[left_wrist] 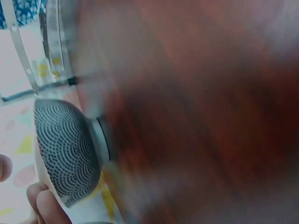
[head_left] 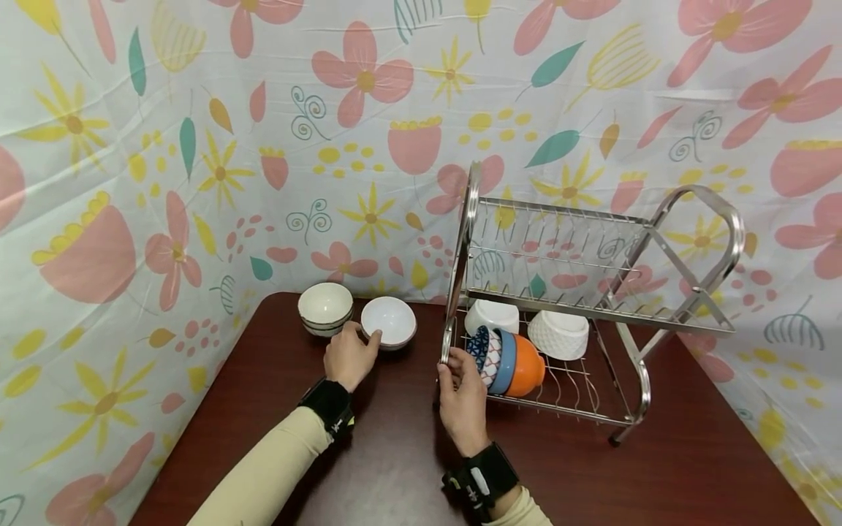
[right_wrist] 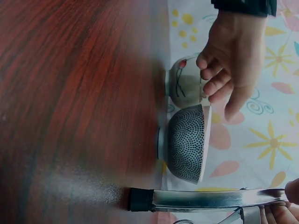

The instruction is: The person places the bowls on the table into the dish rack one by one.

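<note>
A bowl (head_left: 388, 321) with a white inside stands upright on the table; its outside shows a dark dotted pattern in the right wrist view. My left hand (head_left: 351, 358) is at its near left rim, fingers loosely bent and thumb apart, with nothing gripped. Just left of it stand stacked cream bowls (head_left: 325, 303), one showing a red flower mark in the right wrist view. My right hand (head_left: 463, 402) grips the left front post of a two-tier metal dish rack (head_left: 559, 310), with the thumb and fingers about the tube.
On the rack's lower tier, an orange bowl (head_left: 528, 367), a blue bowl (head_left: 505, 363) and patterned bowls lean in a row on their sides. Behind them sit two white bowls (head_left: 559, 334) upside down. A flowered cloth (head_left: 368, 183) hangs behind the dark red table (head_left: 388, 453).
</note>
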A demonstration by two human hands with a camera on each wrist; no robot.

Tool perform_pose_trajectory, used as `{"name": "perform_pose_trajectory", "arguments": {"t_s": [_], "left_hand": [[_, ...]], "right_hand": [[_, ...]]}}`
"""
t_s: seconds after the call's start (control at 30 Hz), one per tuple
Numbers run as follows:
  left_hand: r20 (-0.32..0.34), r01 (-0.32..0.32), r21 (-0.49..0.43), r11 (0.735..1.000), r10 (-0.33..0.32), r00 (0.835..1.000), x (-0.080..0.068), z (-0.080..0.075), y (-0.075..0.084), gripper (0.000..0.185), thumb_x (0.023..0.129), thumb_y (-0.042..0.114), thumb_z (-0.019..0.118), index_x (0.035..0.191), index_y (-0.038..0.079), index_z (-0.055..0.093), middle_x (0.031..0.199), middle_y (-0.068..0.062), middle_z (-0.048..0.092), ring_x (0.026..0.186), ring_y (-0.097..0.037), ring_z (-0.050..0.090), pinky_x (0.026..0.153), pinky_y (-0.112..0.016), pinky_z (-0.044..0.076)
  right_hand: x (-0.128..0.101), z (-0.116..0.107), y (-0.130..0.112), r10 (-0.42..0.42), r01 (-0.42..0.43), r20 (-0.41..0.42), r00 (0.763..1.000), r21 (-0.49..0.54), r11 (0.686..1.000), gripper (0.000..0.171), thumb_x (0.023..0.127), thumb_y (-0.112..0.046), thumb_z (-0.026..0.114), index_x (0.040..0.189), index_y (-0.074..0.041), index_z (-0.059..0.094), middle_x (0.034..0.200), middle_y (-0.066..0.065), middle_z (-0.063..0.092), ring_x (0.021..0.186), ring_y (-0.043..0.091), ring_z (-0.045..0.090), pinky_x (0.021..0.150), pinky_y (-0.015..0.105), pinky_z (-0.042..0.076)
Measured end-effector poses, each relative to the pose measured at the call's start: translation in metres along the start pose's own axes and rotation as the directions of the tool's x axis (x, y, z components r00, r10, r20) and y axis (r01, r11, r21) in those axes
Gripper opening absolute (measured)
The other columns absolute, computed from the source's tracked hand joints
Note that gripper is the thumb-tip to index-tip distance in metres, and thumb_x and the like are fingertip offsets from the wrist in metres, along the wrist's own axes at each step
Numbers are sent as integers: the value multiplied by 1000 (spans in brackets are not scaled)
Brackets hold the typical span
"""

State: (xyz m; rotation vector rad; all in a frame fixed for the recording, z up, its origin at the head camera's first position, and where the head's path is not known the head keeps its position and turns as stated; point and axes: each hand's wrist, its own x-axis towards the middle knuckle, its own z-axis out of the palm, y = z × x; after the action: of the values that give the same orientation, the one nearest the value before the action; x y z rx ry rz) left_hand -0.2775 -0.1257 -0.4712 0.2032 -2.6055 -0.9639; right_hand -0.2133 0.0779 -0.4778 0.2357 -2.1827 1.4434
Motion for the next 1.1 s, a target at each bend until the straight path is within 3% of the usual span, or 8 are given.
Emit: {"name": "perform_pose_trajectory", "arguments": {"t_s": [0.13, 0.33, 0.5, 0.7, 1.1], "left_hand": [[10, 30, 58, 998, -30, 999, 12, 2, -2, 51, 87, 49, 63, 107, 2, 62, 87, -19, 67, 72, -37, 64, 58, -48, 50], [22, 67, 90, 994, -70, 997, 24, 6, -5, 42, 87, 47, 63, 85, 6, 61, 77, -17, 64, 69, -37, 62, 56, -49, 49], [19, 102, 106, 989, -105, 994, 29, 12, -7, 45, 87, 49, 60, 88, 4, 63, 85, -20, 67, 76, -39, 64, 62, -52, 50], [35, 148, 129, 980, -154, 987, 33, 15, -8, 29, 85, 30, 61, 90, 2, 65, 90, -23, 67, 81, -41, 63, 65, -54, 49], [-24, 84, 139, 987, -81, 996, 36, 21, -5, 19, 85, 15, 53, 86, 1, 67, 86, -23, 68, 77, -42, 64, 63, -55, 49]], "right_hand": [[0, 1, -2, 6, -6, 4, 1000, 1, 1000, 31, 94, -7, 60, 124, -4, 53, 100, 8, 66, 82, 15, 64, 74, 34, 53], [-1, 1, -3, 10, -10, 17, 1000, 5, 1000, 32, 95, -11, 60, 125, -4, 53, 101, 7, 65, 85, 15, 64, 75, 34, 53], [-1, 1, -3, 3, -3, 14, 1000, 7, 1000, 32, 95, -11, 60, 125, -4, 53, 101, 7, 65, 86, 15, 63, 77, 35, 53], [-2, 2, -1, 10, -10, 23, 1000, 5, 1000, 32, 95, -11, 60, 125, -5, 53, 102, 7, 65, 86, 14, 64, 77, 34, 53], [-1, -1, 0, -34, 34, -10, 999, -4, 999, 30, 93, -2, 60, 123, -3, 54, 101, 9, 67, 87, 16, 65, 76, 35, 53]]}}
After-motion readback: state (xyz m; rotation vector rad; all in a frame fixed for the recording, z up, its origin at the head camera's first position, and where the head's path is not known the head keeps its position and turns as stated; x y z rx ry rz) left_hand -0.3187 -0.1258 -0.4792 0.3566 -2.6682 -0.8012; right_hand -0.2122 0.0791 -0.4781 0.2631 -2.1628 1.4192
